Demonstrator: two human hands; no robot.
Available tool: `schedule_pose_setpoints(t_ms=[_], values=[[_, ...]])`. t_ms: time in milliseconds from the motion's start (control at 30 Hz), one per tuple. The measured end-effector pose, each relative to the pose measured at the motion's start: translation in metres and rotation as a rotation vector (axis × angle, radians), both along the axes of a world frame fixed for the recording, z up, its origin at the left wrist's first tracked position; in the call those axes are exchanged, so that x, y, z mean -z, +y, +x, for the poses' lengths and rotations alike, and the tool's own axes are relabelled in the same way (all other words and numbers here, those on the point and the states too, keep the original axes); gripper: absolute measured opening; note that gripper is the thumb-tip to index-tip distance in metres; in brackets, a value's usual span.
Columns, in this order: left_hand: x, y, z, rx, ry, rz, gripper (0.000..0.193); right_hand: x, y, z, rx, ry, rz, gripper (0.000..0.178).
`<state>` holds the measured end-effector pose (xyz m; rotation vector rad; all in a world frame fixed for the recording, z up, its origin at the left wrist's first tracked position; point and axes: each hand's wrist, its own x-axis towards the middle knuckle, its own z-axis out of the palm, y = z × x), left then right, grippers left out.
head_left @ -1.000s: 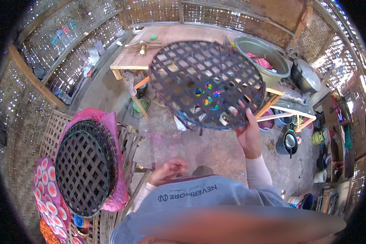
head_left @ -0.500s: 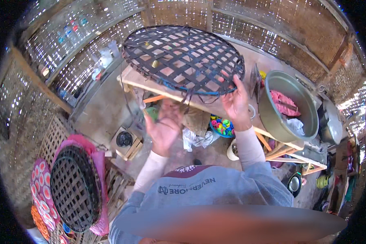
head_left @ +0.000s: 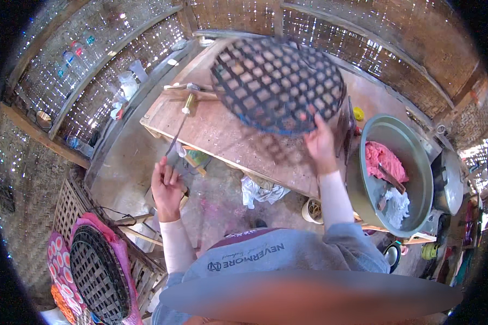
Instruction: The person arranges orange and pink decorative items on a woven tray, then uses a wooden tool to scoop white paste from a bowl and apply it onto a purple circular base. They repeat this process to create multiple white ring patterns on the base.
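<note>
My right hand (head_left: 321,143) grips the near right rim of a round, dark, open-weave tray (head_left: 279,84), thumb and fingers at its edge. The tray is tilted above the wooden table and blurred by motion. My left hand (head_left: 167,189) is raised off the table's near left side, its fingers curled. A thin dark strip (head_left: 174,138) runs from its fingertips up to a brass-coloured tube (head_left: 189,103) on a wooden piece (head_left: 181,91) at the table's left. What the strip is made of does not show.
The wooden table (head_left: 200,132) stands ahead. At right, a large grey-green tub (head_left: 425,162) holds a pink mass (head_left: 385,160), a white mass (head_left: 397,208) and a flat wooden tool. More dark woven trays (head_left: 100,273) lie on pink cloth at lower left. A white cloth (head_left: 260,190) hangs below the table.
The woven tray has moved right and away from my left hand, held by my right. My left hand has moved left and its fingers have curled. The view has shifted, showing more tabletop.
</note>
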<state>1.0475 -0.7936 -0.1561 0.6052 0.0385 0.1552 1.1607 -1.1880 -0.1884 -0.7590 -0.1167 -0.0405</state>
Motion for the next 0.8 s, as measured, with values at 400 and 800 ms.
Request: schedule_pose_setpoints(t_ms=[400, 800], values=[[-0.007, 0.065, 0.150, -0.309, 0.266, 1.000, 0.025, 0.080, 0.123, -0.084, 0.119, 0.388, 0.222, 0.047], [0.110, 0.035, 0.086, -0.998, 0.553, 2.204, 0.058, 0.035, 0.110, -0.097, -0.945, 0.269, -0.913, 0.025]])
